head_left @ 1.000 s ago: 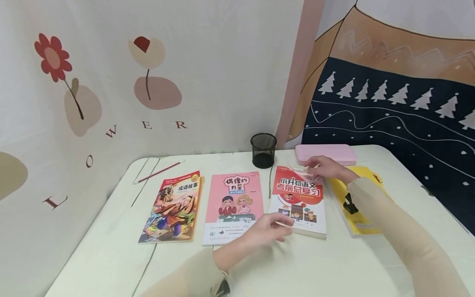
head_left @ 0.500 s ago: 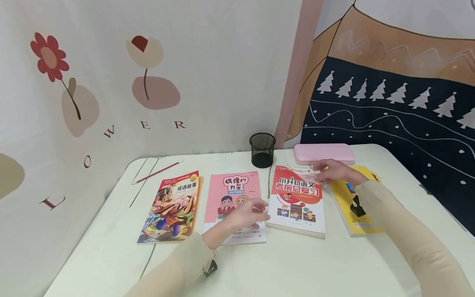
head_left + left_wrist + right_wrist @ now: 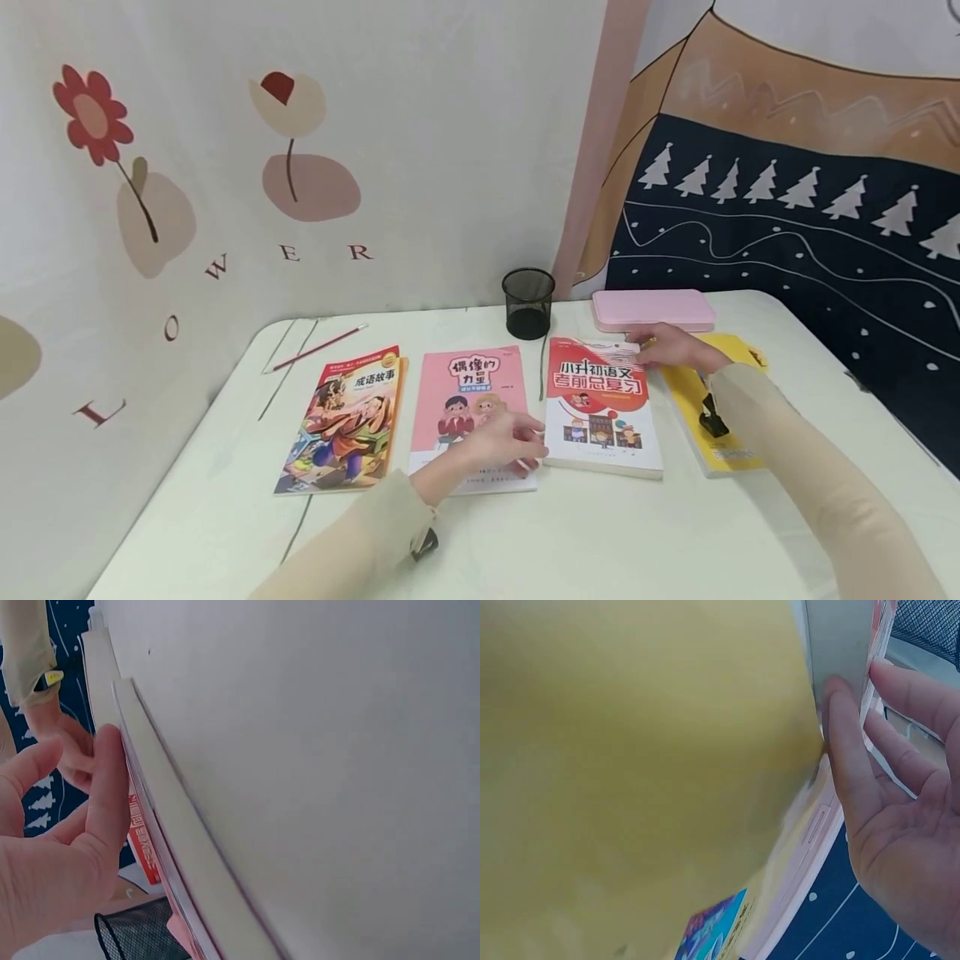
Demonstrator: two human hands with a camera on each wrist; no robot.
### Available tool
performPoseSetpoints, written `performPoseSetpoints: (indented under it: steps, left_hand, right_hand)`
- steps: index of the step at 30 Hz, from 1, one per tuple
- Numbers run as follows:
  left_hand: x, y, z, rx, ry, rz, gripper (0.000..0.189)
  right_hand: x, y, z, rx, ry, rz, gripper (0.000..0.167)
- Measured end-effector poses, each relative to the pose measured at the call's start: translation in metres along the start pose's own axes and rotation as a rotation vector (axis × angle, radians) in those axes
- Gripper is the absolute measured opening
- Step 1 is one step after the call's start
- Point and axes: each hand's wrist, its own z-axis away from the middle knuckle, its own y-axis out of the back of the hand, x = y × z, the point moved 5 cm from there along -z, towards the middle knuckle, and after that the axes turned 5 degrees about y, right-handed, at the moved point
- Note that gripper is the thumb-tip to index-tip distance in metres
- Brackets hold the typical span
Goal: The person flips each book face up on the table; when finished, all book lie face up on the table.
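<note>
A thick red and white book point(image 3: 600, 400) lies face up on the table. My left hand point(image 3: 498, 446) is over the lower part of a pink book point(image 3: 472, 379), its fingertips at the red and white book's lower left edge. In the left wrist view those fingers point(image 3: 109, 787) look extended. My right hand point(image 3: 671, 346) touches the upper right edge of the red and white book, above a yellow book point(image 3: 697, 408) partly covered by the forearm. Extended fingers point(image 3: 844, 742) rest along the book's side in the right wrist view.
Far left lies a colourful picture-covered book point(image 3: 345, 425), with a red pencil point(image 3: 318, 347) behind it. A black mesh pen holder point(image 3: 528, 304) and a pink pencil case point(image 3: 652, 310) stand along the table's back edge, near the printed curtain point(image 3: 450, 167).
My left hand has gone from the red and white book's front to its left edge. My right hand moved from its top to its right edge. The book has turned slightly, its near end shifting right.
</note>
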Motion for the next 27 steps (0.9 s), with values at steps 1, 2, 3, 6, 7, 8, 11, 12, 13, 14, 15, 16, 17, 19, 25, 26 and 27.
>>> performPoseSetpoints:
  steps: [1, 2, 3, 6, 7, 8, 11, 12, 13, 14, 15, 16, 17, 19, 25, 26, 27]
  left_hand:
    - [0.0, -0.002, 0.001, -0.016, 0.0, 0.005, 0.04]
    - [-0.001, -0.004, 0.002, -0.031, -0.001, 0.007, 0.04]
    - [-0.001, -0.005, 0.003, -0.044, 0.0, 0.012, 0.041]
    - [-0.001, -0.008, 0.005, -0.067, -0.003, 0.03, 0.041]
    - [-0.001, -0.008, 0.006, -0.074, -0.002, 0.036, 0.041]
    - [-0.002, -0.009, 0.006, -0.08, -0.001, 0.037, 0.041]
    - [-0.001, -0.012, 0.009, -0.099, 0.007, 0.063, 0.042]
    - [-0.001, -0.014, 0.01, -0.103, 0.006, 0.072, 0.042]
    - [0.0, -0.015, 0.011, -0.105, 0.005, 0.076, 0.042]
    - [0.0, -0.016, 0.012, -0.106, 0.006, 0.081, 0.043]
    - [0.001, -0.017, 0.013, -0.108, 0.006, 0.088, 0.043]
    - [0.002, -0.018, 0.014, -0.106, 0.007, 0.09, 0.043]
    - [0.002, -0.018, 0.014, -0.103, 0.008, 0.088, 0.043]
    - [0.001, -0.019, 0.014, -0.098, 0.012, 0.084, 0.042]
    - [0.0, -0.019, 0.012, -0.101, 0.019, 0.083, 0.042]
    - [-0.001, -0.02, 0.012, -0.103, 0.021, 0.085, 0.043]
    - [-0.001, -0.02, 0.012, -0.104, 0.021, 0.088, 0.043]
  right_hand:
    - [-0.001, 0.0, 0.0, -0.008, 0.005, -0.005, 0.052]
    - [-0.002, -0.001, -0.001, -0.017, 0.009, -0.009, 0.051]
    - [-0.002, -0.001, -0.002, -0.023, 0.013, -0.011, 0.05]
    - [-0.003, -0.002, -0.005, -0.032, 0.027, -0.017, 0.05]
    - [-0.003, -0.002, -0.006, -0.034, 0.026, -0.018, 0.051]
    - [-0.003, -0.002, -0.008, -0.033, 0.023, -0.021, 0.051]
    - [-0.004, -0.004, -0.011, -0.039, 0.029, -0.016, 0.051]
    - [-0.005, -0.005, -0.012, -0.041, 0.032, -0.012, 0.051]
    - [-0.005, -0.005, -0.013, -0.043, 0.034, -0.007, 0.05]
    - [-0.005, -0.005, -0.014, -0.045, 0.037, 0.0, 0.05]
    - [-0.006, -0.005, -0.015, -0.05, 0.046, 0.008, 0.05]
    - [-0.006, -0.005, -0.015, -0.054, 0.047, 0.012, 0.05]
    - [-0.006, -0.005, -0.016, -0.056, 0.048, 0.017, 0.05]
    - [-0.007, -0.005, -0.016, -0.063, 0.043, 0.017, 0.051]
    - [-0.008, -0.006, -0.015, -0.064, 0.026, -0.004, 0.049]
    - [-0.008, -0.006, -0.014, -0.062, 0.022, -0.005, 0.049]
    - [-0.008, -0.006, -0.013, -0.06, 0.019, -0.007, 0.049]
